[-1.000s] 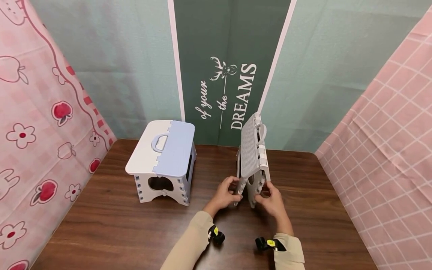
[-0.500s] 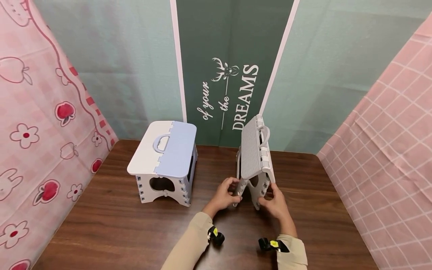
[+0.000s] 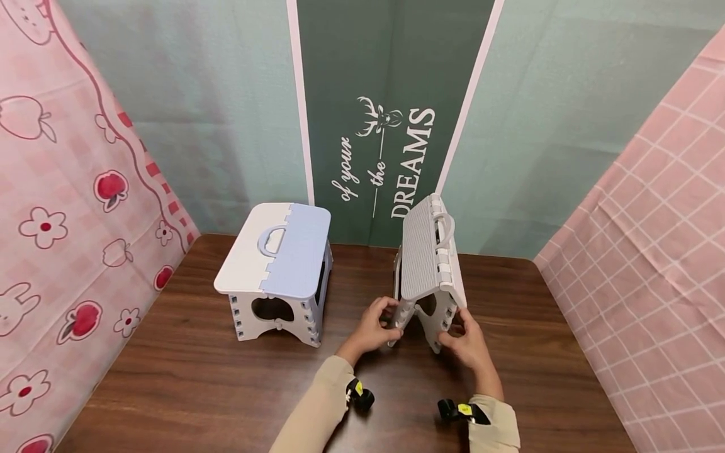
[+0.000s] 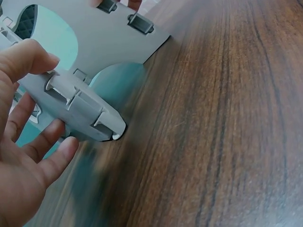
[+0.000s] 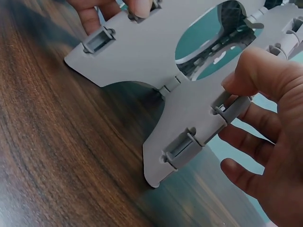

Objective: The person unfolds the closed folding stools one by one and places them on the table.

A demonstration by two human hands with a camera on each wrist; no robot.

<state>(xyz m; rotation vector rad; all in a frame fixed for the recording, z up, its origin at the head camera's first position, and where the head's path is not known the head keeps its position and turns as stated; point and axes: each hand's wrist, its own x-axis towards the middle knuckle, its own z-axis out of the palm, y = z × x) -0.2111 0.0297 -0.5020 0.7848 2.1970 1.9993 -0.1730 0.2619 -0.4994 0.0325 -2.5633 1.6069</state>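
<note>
A grey folding step stool stands on the table, partly unfolded, its ridged top bent along the middle hinge with the loop handle sticking up. My left hand grips its near left leg, thumb on the inner side and fingers around the outside. On the near right leg, my right hand pinches the edge between thumb and fingers. The near end panel folds inward at its centre hinge, below an oval opening. In the left wrist view, the left leg's foot is down at the wood surface.
A second folding stool, white and light blue, stands fully unfolded to the left on the brown wooden table. A green curtain with lettering hangs behind. Pink patterned cloths hang at the left and right.
The grey stool's legs have spread wider apart and its top has flattened somewhat. My right hand has moved to the right with the right leg; the left hand stays nearly in place.
</note>
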